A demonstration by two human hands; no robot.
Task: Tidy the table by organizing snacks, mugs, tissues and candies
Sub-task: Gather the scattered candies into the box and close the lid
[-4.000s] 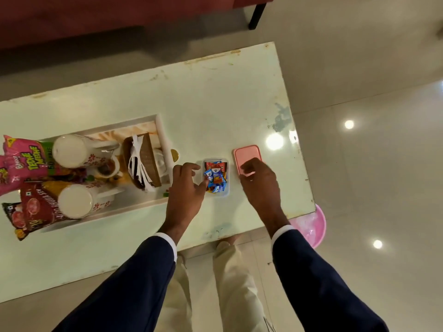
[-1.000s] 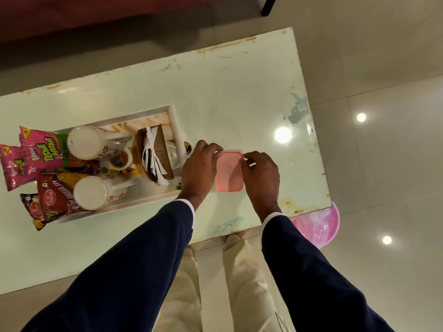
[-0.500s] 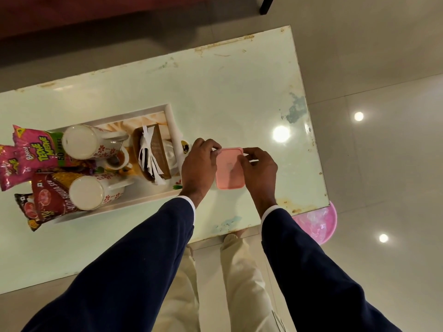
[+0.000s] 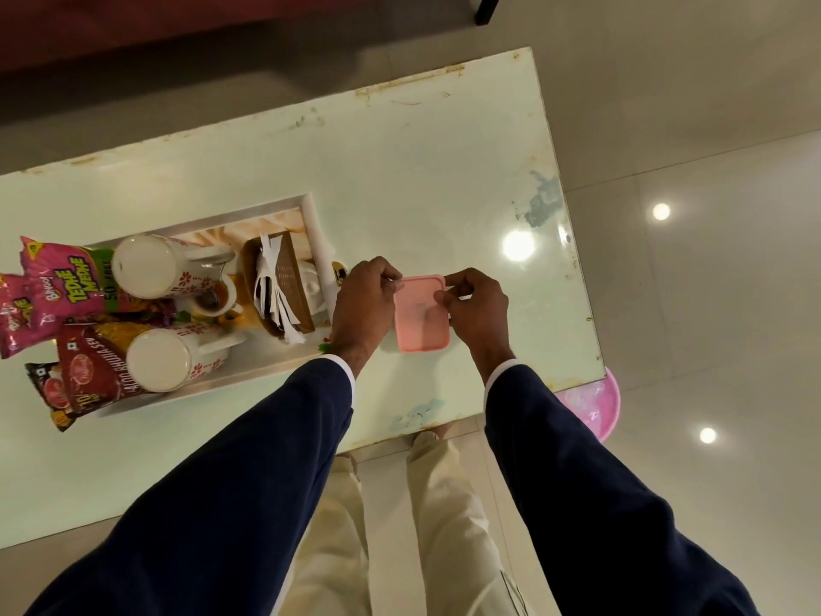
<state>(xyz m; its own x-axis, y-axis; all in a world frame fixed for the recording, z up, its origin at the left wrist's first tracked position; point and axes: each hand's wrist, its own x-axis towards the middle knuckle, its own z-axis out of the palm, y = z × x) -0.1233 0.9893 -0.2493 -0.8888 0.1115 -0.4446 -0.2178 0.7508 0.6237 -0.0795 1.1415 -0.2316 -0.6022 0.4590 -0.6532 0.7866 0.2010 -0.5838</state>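
1. Head view looked down on a pale green bench [image 4: 400, 180] with chipped, stained edges, standing on a glossy tiled floor [image 4: 711, 282].
2. The left hand [image 4: 362, 306] and the right hand [image 4: 477, 306] met over a small pink-lidded box [image 4: 420, 322] near the bench's right end, close to its near edge.
3. The left hand's fingers were curled against the lid's far left corner and its left side, pinching the edge.
4. The right hand's thumb and fingertips [image 4: 444, 295] pressed on the lid's far right corner, with the rest of that hand along the right side; both hands were closed on the box, neither one spread open.
5. The box's contents were hidden under the lid, and I could not tell whether the lid was fully seated.
6. Just left of the left hand lay a white tray [image 4: 311, 224] holding two white floral mugs [image 4: 146, 264] lying on their sides, a smaller cup [image 4: 213, 300] between them, and a brown wicker holder with white tissues [image 4: 275, 291].
7. At the tray's left end, pink snack packets [image 4: 57, 282] and a red snack packet [image 4: 89, 371] overlapped one another, partly over the tray's rim.
8. A pink plastic basin [image 4: 595, 402] sat on the floor, partly hidden by the bench's near right corner.
9. Dark blue sleeves [image 4: 266, 460] with white cuffs covered both arms.
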